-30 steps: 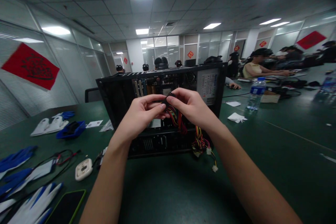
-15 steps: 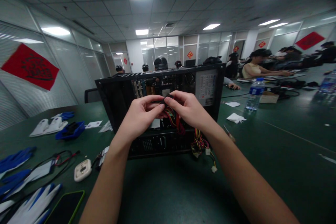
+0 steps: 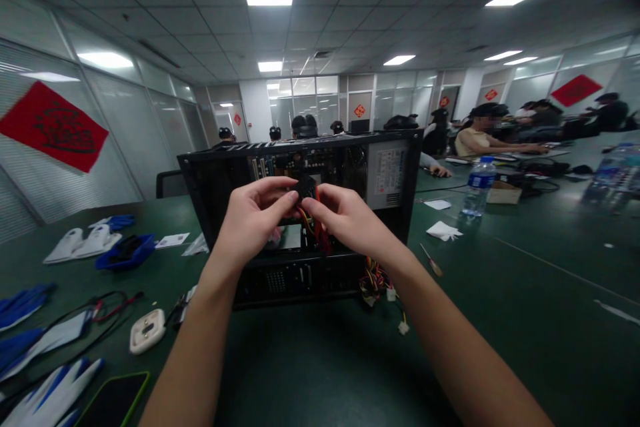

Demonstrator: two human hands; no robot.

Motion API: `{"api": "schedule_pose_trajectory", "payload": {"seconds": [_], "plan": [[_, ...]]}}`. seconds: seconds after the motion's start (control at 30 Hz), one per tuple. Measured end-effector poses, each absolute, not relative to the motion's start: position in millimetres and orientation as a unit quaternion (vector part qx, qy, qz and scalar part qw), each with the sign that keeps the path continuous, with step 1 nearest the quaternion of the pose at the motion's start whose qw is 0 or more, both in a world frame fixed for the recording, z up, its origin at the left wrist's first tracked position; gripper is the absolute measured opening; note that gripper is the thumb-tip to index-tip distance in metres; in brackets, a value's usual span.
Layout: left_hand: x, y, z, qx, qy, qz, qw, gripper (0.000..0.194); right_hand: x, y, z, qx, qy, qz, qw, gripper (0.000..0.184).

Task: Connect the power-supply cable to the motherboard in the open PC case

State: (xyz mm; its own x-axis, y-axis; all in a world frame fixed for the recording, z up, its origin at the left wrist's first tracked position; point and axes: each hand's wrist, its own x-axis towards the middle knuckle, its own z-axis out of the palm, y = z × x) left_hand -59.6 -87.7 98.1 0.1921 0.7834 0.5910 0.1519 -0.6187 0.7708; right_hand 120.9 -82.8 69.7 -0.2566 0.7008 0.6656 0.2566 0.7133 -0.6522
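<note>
An open black computer case stands on the green table in front of me, its inside facing me. My left hand and my right hand meet in front of it. Both pinch a small black connector from either side. Red, yellow and black wires run down from the connector into the case. More coloured wires with white plugs spill out at the case's lower right.
White and blue gloves, a phone, a white socket part and black cables lie at left. A screwdriver, tissues and a water bottle sit at right. Other people work at the far right.
Both hands have shifted a little left and down in view with the connector still pinched between them. The screwdriver at right has come into view.
</note>
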Motion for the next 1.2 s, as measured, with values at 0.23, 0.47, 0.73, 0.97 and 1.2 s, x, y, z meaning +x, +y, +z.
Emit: {"api": "schedule_pose_trajectory", "payload": {"seconds": [0.23, 0.47, 0.73, 0.97, 1.2], "plan": [[-56.7, -86.5, 97.8, 0.697, 0.33, 0.583, 0.256, 0.043, 117.2, -92.2, 73.5, -0.311, -0.758, 0.237, 0.523, 0.034], [-51.2, -92.1, 97.9, 0.704, 0.333, 0.58, 0.239, 0.043, 116.9, -92.0, 74.2, -0.299, -0.743, 0.263, 0.538, 0.041], [-45.4, -93.0, 94.1, 0.715, 0.331, 0.58, 0.207, 0.042, 122.2, -88.0, 75.4, -0.256, -0.731, 0.316, 0.549, 0.032], [-44.0, -94.2, 92.7, 0.727, 0.339, 0.574, 0.165, 0.037, 122.8, -87.2, 75.8, -0.282, -0.739, 0.296, 0.535, 0.032], [-42.1, -97.1, 92.2, 0.721, 0.331, 0.586, 0.167, 0.033, 120.4, -94.8, 76.1, -0.289, -0.752, 0.239, 0.543, 0.027]]}}
